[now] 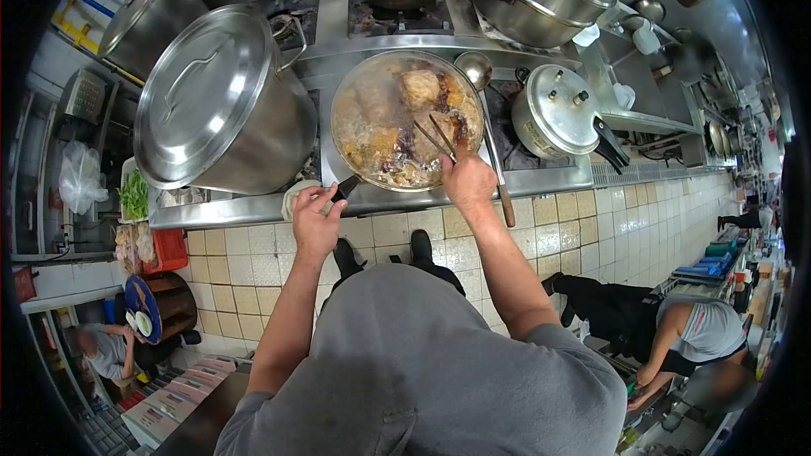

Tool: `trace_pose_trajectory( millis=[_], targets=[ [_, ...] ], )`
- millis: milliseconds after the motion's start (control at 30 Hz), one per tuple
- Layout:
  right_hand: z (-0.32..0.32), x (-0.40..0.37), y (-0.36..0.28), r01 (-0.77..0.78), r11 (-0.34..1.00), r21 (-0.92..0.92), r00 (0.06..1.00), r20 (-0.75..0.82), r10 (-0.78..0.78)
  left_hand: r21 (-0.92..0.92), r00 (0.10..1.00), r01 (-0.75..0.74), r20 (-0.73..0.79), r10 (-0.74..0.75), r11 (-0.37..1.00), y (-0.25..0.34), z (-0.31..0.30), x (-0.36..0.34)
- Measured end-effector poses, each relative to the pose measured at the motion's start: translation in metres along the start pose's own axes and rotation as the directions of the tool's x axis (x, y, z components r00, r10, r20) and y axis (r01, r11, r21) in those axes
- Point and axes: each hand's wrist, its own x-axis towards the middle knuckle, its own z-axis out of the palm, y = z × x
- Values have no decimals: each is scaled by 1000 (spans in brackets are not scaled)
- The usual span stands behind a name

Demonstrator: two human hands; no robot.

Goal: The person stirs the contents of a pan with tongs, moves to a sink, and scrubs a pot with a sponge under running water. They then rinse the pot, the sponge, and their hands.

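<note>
The pan point(334, 110) sits on a burner at the middle of the steel stove point(541, 179), wide and shallow, full of browned pieces of food in bubbling liquid.

- **Far left:** a tied plastic bag point(80, 177) hangs by the wall. Below it a tray of greens point(135, 194) and a red crate point(169, 249) stand at the stove's end, probably kept near the burners for easy reach. A person point(106, 350) crouches on the floor beneath them.
- **Stockpot:** a large stockpot point(220, 101) takes up the left burner. Its lid is shut and it stands just beside the pan.
- **Left hand:** the left hand point(317, 215) is clenched around the pan handle point(346, 187), which juts over the stove's front edge. A pale cloth point(296, 194) is bunched in the grip, likely to shield the palm from heat. This hold seems meant to steady the pan.
- **Right hand:** the right hand point(467, 179) pinches a pair of chopsticks point(435, 137) firmly. Their tips are down among the food on the pan's near right side, and the long sticks keep the fingers back from the steam.
- **Ladle:** a ladle point(486, 118) lies beside the hand, with its bowl propped at the pan's far rim. Its wooden grip hangs over the tiled front, where it stays cool and easy to pick up.
- **Right of the pan:** a pressure cooker point(557, 114) rests with its lid locked and its black handle turned away from the pan.
- **Far right:** another person point(693, 329) bends low over the floor, well apart from the stove.
</note>
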Motion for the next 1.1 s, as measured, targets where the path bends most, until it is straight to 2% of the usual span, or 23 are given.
trace_pose_trajectory(
  millis=[367, 867, 1067, 1100],
  targets=[
    [0, 0, -2, 9, 1000, 12, 999, 38, -9, 10, 1000, 6, -7, -6, 1000, 4, -1, 0],
    [11, 8, -18, 141, 988, 58, 989, -50, -138, 8, 1000, 5, 1, -5, 1000, 2, 0, -1],
    [10, 28, -26, 244, 969, -42, 969, 41, -243, 22, 1000, 8, 4, -9, 1000, 2, 0, -1],
    [2, 32, -31, 261, 962, -78, 958, 143, -249, 19, 1000, 7, 5, -7, 1000, 2, 0, -1]
  ],
)
